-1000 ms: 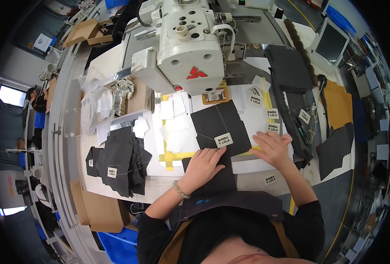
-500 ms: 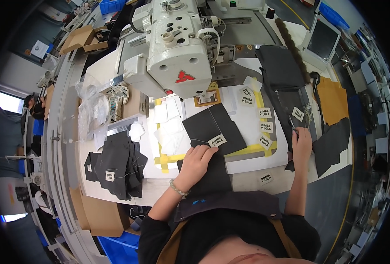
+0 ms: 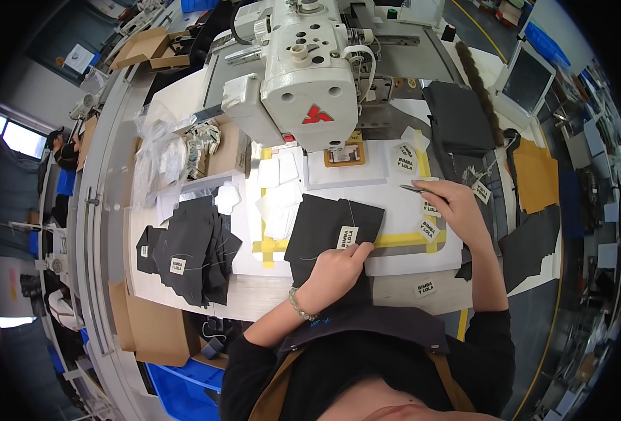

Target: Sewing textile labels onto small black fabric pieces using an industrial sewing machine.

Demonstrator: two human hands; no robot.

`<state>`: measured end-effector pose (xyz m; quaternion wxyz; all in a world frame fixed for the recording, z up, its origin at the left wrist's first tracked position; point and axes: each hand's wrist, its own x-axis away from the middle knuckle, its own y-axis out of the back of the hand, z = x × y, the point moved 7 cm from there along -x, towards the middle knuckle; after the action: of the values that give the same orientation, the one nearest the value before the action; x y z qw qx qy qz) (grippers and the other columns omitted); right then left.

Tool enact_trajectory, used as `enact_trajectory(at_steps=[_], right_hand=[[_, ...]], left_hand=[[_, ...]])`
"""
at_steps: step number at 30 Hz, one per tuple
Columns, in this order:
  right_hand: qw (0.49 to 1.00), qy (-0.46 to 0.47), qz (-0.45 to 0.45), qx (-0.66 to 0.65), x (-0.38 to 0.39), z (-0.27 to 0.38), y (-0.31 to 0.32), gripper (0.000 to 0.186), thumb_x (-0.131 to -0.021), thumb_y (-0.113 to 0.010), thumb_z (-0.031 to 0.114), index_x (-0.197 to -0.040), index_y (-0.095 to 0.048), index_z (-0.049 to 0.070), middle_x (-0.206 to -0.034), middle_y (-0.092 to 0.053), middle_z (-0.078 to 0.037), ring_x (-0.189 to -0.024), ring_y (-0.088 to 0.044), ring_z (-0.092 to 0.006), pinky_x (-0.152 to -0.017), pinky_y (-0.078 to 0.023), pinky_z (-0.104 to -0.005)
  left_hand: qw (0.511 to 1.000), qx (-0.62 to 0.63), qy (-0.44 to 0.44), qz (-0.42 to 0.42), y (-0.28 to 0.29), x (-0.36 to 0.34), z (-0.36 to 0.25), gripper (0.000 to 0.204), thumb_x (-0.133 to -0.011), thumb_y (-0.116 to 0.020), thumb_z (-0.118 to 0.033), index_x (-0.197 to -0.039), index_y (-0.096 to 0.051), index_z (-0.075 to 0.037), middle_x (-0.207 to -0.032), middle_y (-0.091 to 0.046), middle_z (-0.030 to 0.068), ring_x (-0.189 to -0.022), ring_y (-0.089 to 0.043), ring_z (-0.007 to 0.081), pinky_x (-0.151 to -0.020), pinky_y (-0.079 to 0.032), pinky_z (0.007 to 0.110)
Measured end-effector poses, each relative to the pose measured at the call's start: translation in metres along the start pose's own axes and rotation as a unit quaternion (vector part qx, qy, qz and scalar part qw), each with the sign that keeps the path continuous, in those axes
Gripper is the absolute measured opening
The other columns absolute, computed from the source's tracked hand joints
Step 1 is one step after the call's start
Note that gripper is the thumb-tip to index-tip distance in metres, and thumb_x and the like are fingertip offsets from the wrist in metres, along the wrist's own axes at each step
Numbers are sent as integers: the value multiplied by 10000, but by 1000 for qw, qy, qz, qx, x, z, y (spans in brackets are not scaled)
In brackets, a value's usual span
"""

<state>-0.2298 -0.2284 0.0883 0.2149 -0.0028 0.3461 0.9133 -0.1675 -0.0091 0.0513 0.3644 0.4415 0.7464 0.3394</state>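
My left hand (image 3: 338, 272) pinches the lower right edge of a black fabric piece (image 3: 321, 224), raised at an angle. On it sits a cream printed label (image 3: 347, 236), partly behind my fingers, with a pale loose thread above it. My right hand (image 3: 454, 207) is closed around small pointed thread snips (image 3: 414, 188), whose tips point left toward the fabric without touching it. More black fabric (image 3: 345, 293) lies below my left hand. Several cream labels, such as one (image 3: 428, 230) beneath my right hand, lie along the yellow-taped board (image 3: 401, 263).
A white sewing machine (image 3: 307, 91) stands over the board's far side. To the left are stacked black pieces (image 3: 198, 245), white cut pieces (image 3: 279, 196) and a carton of labels (image 3: 230, 151). At right lie folded black fabric (image 3: 457, 116) and a mustard piece (image 3: 537, 175).
My right hand has come from the right edge of the table, leftward over the labels, with the snips. My left hand has tilted and turned the labelled fabric. The view has shifted slightly.
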Motion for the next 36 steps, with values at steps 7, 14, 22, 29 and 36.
enact_trajectory(at_steps=[7,14,22,29,36], right_hand=[[929,244,5,278,-27,46,-45,377,-769,-738,267,-1139,-711,201,-721,-461,-38,-618,-514,-185,-573,-435,-318],[857,390,18,335,-44,39,-80,407,-736,-735,240,-1135,-683,178,-799,-505,11,-679,-542,-155,-575,-452,-306],[797,484,69,355,-44,35,-107,383,-734,-637,148,-1115,-665,159,-768,-527,42,-695,-571,-120,-560,-442,-274],[847,438,40,297,-46,36,-85,355,-768,-701,206,-1115,-668,139,-736,-515,26,-648,-568,-132,-540,-445,-280],[886,335,-43,319,-31,28,-19,379,-759,-755,213,-1124,-701,126,-695,-460,-11,-593,-516,-159,-521,-414,-293]], left_hand=[[994,102,6,-32,-3,-3,-11,163,-813,-623,-19,-966,-609,-75,-743,-642,74,-537,-606,249,-510,-498,346],[989,141,10,-43,0,-4,-12,154,-812,-626,-8,-952,-612,-69,-767,-652,76,-553,-613,244,-502,-495,338],[983,170,16,-63,5,-1,-12,133,-812,-625,0,-929,-622,-63,-774,-656,79,-565,-619,248,-512,-497,333],[965,196,162,-61,29,8,34,234,-802,-614,-16,-1035,-627,-45,-646,-567,69,-522,-569,181,-521,-449,290],[969,132,207,28,30,4,81,547,-834,-664,-112,-1332,-441,-71,-731,-619,107,-651,-635,278,-611,-498,370]])
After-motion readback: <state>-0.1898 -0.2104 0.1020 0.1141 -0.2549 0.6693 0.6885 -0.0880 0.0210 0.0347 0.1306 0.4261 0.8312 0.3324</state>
